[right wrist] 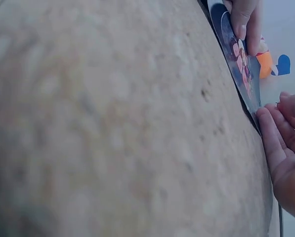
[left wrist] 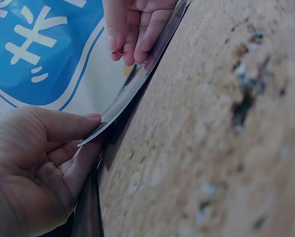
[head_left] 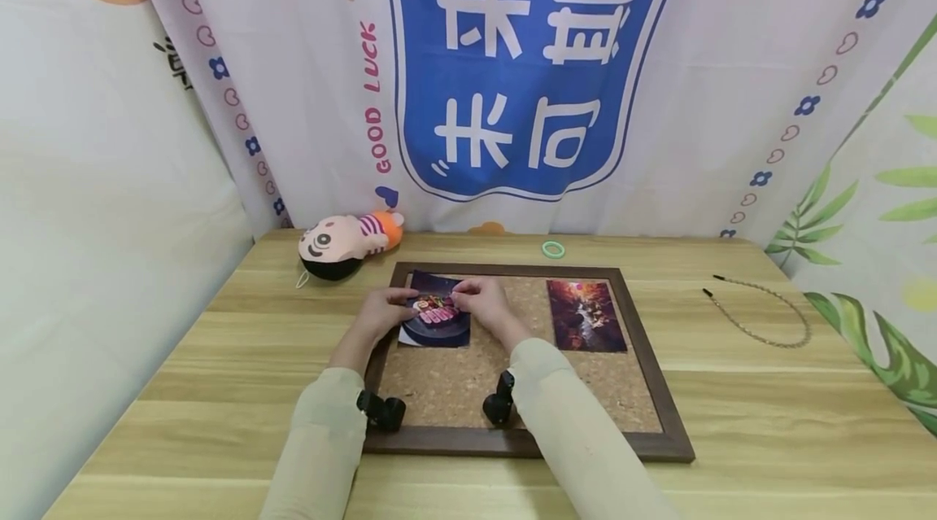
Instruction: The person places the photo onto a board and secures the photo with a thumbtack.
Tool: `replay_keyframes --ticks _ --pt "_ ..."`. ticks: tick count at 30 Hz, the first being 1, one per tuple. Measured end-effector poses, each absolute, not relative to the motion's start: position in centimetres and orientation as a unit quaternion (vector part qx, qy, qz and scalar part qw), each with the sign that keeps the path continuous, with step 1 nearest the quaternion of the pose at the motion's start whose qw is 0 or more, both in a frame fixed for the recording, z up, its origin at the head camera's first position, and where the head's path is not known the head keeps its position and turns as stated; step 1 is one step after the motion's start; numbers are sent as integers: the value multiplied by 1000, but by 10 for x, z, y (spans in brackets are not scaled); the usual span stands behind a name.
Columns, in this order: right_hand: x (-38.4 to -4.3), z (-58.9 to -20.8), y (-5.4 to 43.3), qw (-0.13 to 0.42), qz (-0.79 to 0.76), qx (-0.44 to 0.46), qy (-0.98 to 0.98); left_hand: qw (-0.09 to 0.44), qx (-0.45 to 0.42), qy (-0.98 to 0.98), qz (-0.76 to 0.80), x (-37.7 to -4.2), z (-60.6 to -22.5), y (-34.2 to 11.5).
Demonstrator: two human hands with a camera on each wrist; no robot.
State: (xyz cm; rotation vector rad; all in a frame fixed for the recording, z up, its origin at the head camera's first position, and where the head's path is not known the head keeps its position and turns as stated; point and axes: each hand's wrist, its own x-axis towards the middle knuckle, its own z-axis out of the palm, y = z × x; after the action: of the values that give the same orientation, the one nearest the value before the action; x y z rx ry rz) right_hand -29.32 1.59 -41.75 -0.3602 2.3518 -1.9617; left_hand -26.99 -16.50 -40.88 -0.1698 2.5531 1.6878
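A dark photo print of food on a plate (head_left: 437, 320) lies at the upper left of a framed cork board (head_left: 505, 390). My left hand (head_left: 382, 313) pinches its left edge between thumb and fingers, and the left wrist view shows that edge (left wrist: 95, 132) bent up off the cork. At the print's upper right is my right hand (head_left: 485, 304), thumb and forefinger pinched together on a small thin pin (right wrist: 278, 103), mostly hidden by the fingertips. Other fingers (right wrist: 267, 123) of that hand touch the print's edge.
A second print in orange and purple (head_left: 587, 316) is on the board's right side, a pink dot near its top. Behind the board lie a plush doll (head_left: 344, 245) and a green ring (head_left: 552, 250). A thin chain (head_left: 776, 312) curves on the table at right.
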Motion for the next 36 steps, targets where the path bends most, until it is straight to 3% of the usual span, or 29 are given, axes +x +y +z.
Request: replay_keyframes --ticks 6,13,15,21,26,31,36 --pt "-292 -418 16 35 -645 -120 754 1 -38 848 529 -267 -407 -167" --pt "-292 -419 17 38 -647 -109 754 -114 5 896 429 -267 -405 -168" --pt "-292 -419 17 39 -647 -111 753 -122 25 912 391 -268 -405 -168" --pt "-287 -412 17 50 -656 -116 744 -39 96 951 292 -270 -409 -169" --pt "-282 -402 15 41 -638 -121 760 29 103 959 263 -271 -413 -170" --pt "-296 -415 15 28 -616 -114 779 54 100 962 247 -269 -414 -169" --pt "-336 -453 17 38 -611 -147 777 51 102 960 257 -267 -415 -169"
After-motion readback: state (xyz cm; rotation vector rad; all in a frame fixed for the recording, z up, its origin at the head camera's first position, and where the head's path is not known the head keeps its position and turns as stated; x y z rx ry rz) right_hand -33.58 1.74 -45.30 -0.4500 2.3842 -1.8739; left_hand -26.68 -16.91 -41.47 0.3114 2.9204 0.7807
